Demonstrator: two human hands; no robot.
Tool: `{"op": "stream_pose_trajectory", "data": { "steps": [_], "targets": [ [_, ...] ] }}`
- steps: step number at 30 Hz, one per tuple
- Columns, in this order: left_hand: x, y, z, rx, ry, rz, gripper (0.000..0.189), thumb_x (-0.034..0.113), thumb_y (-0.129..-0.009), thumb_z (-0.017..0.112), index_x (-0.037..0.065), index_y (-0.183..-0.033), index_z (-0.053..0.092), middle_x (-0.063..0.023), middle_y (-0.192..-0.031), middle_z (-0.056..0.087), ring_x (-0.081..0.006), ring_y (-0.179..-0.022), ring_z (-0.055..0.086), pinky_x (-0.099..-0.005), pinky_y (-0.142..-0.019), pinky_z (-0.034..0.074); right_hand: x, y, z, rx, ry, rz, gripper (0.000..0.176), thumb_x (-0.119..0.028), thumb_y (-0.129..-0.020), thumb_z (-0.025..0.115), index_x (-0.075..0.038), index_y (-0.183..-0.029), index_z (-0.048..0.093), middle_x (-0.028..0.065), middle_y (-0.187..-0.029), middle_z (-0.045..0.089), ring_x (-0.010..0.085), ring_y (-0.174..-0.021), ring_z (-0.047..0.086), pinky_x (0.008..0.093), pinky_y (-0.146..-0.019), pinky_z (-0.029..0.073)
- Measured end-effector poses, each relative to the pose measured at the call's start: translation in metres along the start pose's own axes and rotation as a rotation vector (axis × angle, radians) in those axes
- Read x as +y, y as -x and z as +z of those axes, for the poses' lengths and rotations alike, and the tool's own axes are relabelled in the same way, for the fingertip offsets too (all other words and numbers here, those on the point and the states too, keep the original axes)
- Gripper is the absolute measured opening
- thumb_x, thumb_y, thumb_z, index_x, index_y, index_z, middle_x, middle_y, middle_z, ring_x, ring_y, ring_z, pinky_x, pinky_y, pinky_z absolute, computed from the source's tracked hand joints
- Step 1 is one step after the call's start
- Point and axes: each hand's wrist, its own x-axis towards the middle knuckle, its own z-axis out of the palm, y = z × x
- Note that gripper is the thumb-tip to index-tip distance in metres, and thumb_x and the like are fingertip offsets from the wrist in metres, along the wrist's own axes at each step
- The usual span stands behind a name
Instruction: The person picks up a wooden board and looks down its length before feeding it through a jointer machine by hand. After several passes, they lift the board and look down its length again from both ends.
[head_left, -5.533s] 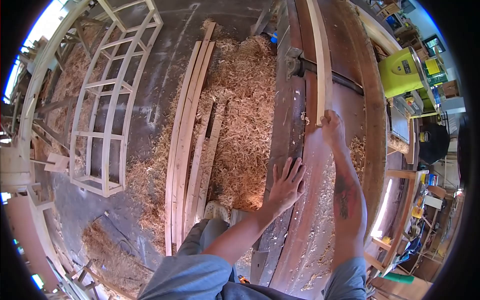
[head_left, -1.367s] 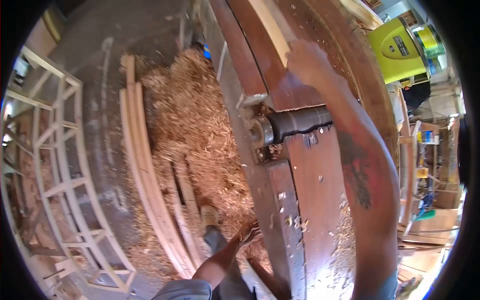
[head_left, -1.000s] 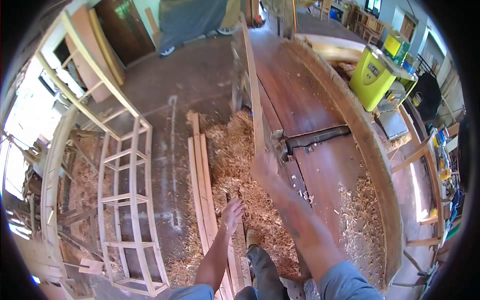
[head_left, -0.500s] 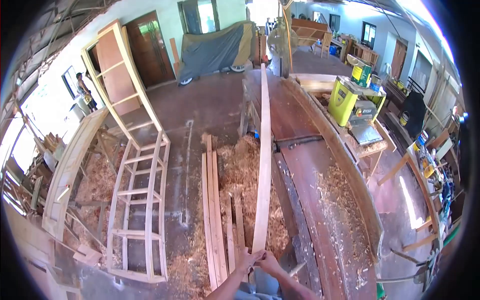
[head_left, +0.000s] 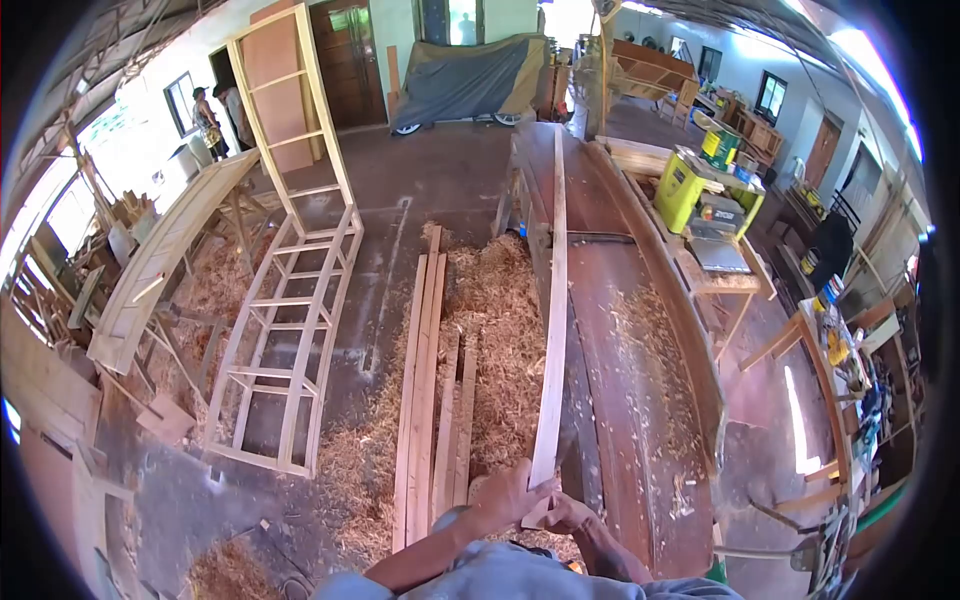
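A long, pale wooden board stretches away from me, its far part over the reddish-brown workbench. Around the near end of the board, my left hand is closed from the left side. My right hand is closed at the same end, close beside the left one. Some of the fingers are hidden behind the wood and each other. To the left of my hands, several narrow planks lie lengthwise over wood shavings.
A ladder-like wooden frame stands on the left, near a long plank table. On the right, a green planer sits on a wooden stand. A covered motorbike is at the back. Two people stand far left.
The board and both my hands have shifted right in view, and the board's face looks narrower. My view has tilted and turned. A second person now shows at the far left.
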Motion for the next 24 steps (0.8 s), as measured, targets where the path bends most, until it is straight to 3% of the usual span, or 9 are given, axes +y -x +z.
{"op": "stream_pose_trajectory", "data": {
  "steps": [5,7,9,13,15,19,21,23,24],
  "targets": [
    [0.051,0.073,0.037,0.039,0.471,0.205,0.059,0.057,-0.086,0.063,0.007,-0.117,0.058,-0.0183,-0.07,0.066,-0.0306,-0.072,0.07,-0.0409,-0.067,0.055,0.051,0.091,0.032,-0.083,-0.137,-0.149,0.086,-0.035,-0.054,0.094,0.001,-0.122,0.054,0.0119,-0.101,0.066,0.0271,-0.087,0.066,0.0412,-0.079,0.054],
    [0.06,0.091,0.064,-0.095,0.51,0.147,0.061,0.05,-0.084,0.069,0.003,-0.121,0.056,-0.0159,-0.079,0.066,-0.0225,-0.076,0.068,-0.035,-0.071,0.054,0.051,0.131,0.066,-0.126,-0.124,-0.215,0.085,-0.036,-0.056,0.093,0.001,-0.121,0.054,0.0135,-0.1,0.065,0.0274,-0.086,0.066,0.04,-0.075,0.055],
    [0.07,0.109,0.098,0.057,0.815,0.113,0.062,0.046,-0.086,0.069,-0.003,-0.12,0.053,-0.0157,-0.091,0.065,-0.0191,-0.083,0.065,-0.0315,-0.075,0.052,0.052,0.167,0.104,-0.084,-0.146,-0.238,0.081,-0.034,-0.059,0.092,0.001,-0.121,0.054,0.0144,-0.099,0.065,0.0268,-0.085,0.066,0.0393,-0.073,0.056],
    [0.118,0.165,0.061,-0.378,1.51,0.038,0.052,0.044,-0.096,0.056,-0.003,-0.118,0.052,-0.0179,-0.096,0.065,-0.0239,-0.087,0.067,-0.0362,-0.078,0.056,0.032,0.206,0.192,0.261,0.139,-0.284,0.076,-0.029,-0.07,0.085,0.007,-0.124,0.046,0.0147,-0.099,0.063,0.0241,-0.078,0.067,0.0372,-0.058,0.056],
    [0.127,0.178,0.062,-0.397,1.559,0.014,0.065,0.059,-0.098,0.039,-0.001,-0.12,0.051,-0.0184,-0.092,0.065,-0.0279,-0.081,0.068,-0.0398,-0.072,0.058,0.032,0.219,0.216,0.239,0.255,-0.182,0.078,-0.025,-0.081,0.076,0.003,-0.14,0.034,0.0133,-0.112,0.061,0.0225,-0.088,0.066,0.0331,-0.055,0.055],
    [0.153,0.208,0.052,-0.377,1.803,0.344,0.075,0.066,-0.096,0.035,-0.001,-0.127,0.05,-0.0107,-0.084,0.062,-0.027,-0.081,0.064,-0.0406,-0.075,0.055,0.038,0.236,0.283,0.053,-0.006,-0.61,0.07,-0.029,-0.093,0.062,0.008,-0.142,0.028,0.0154,-0.116,0.06,0.0232,-0.098,0.065,0.0355,-0.061,0.059],
    [0.168,0.218,0.037,-0.373,1.825,0.509,0.072,0.059,-0.099,0.035,-0.004,-0.133,0.045,-0.0102,-0.086,0.061,-0.0271,-0.087,0.061,-0.0417,-0.09,0.05,0.031,0.241,0.3,-0.109,0.112,-0.659,0.069,-0.03,-0.093,0.062,0.011,-0.139,0.032,0.0178,-0.117,0.059,0.0249,-0.1,0.065,0.0353,-0.066,0.06],
    [0.193,0.243,0.018,-0.445,1.902,0.748,0.07,0.055,-0.1,0.036,-0.006,-0.134,0.043,-0.0122,-0.093,0.06,-0.0253,-0.091,0.059,-0.0397,-0.093,0.048,0.019,0.246,0.352,-0.041,0.187,-0.733,0.067,-0.03,-0.092,0.063,0.013,-0.135,0.035,0.0204,-0.116,0.059,0.0262,-0.098,0.066,0.0337,-0.069,0.059],
    [0.204,0.257,0.003,-0.418,1.914,0.651,0.064,0.056,-0.099,0.038,-0.003,-0.125,0.048,-0.0121,-0.089,0.061,-0.0256,-0.087,0.06,-0.0401,-0.086,0.05,0.014,0.249,0.368,-0.101,0.184,-0.735,0.065,-0.025,-0.093,0.06,0.014,-0.136,0.033,0.0222,-0.118,0.059,0.0271,-0.098,0.066,0.033,-0.07,0.059]
  ]
}}
